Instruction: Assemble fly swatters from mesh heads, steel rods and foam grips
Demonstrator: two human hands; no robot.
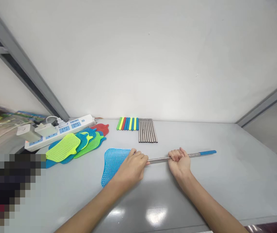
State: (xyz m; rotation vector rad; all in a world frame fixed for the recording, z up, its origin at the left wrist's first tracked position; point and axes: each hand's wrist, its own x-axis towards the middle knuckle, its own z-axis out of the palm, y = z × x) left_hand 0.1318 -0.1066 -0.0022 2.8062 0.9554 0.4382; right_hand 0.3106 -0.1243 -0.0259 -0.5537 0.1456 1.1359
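Observation:
A fly swatter lies crosswise in front of me, its blue mesh head [112, 165] on the left, partly hidden by my left hand and forearm. My left hand [133, 164] is closed where the head meets the metal rod [159, 159]. My right hand [180, 163] wraps round the same rod farther right, palm side up. Beyond it, the rod ends in a blue handle sleeve [207, 152].
Loose swatter heads [64, 148] in yellow, green, blue and red overlap at left, beside a white power strip [68, 129] with plugs. Coloured handle sleeves [128, 123] and metal rods [147, 130] lie in rows near the wall [148, 64]. A pixelated patch covers the lower left.

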